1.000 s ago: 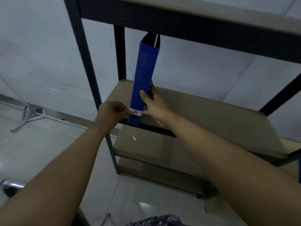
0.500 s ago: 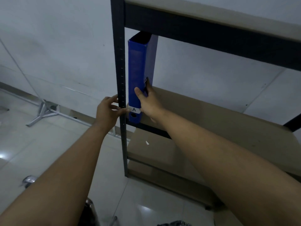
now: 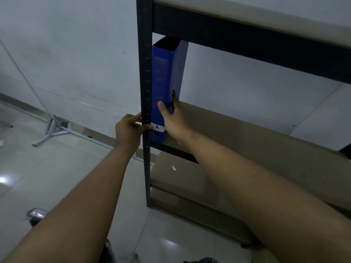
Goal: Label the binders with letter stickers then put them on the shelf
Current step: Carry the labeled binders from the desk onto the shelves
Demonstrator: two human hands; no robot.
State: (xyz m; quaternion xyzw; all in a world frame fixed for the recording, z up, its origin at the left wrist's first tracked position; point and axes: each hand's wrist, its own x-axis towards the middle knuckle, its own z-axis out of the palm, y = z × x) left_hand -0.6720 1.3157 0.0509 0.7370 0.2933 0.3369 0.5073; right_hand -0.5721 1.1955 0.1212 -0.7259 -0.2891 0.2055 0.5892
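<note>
My right hand (image 3: 171,120) grips the binder (image 3: 161,88) low, thumb on spine; it stands upright on the shelf (image 3: 266,137) against the post (image 3: 145,73). Left fingers (image 3: 147,127) pinch the A sticker (image 3: 157,127). The binder seems stiff, light and slick, so I'd hold it low

I'm seeing the binder (image 3: 164,86) standing upright on the shelf board (image 3: 247,137), sitting just right of the front post (image 3: 145,92), left hand (image 3: 129,130) lying left of the post, right hand (image 3: 173,118) resting against the binder's right side, a paper scrap (image 3: 174,168) lying on the board below.
</note>
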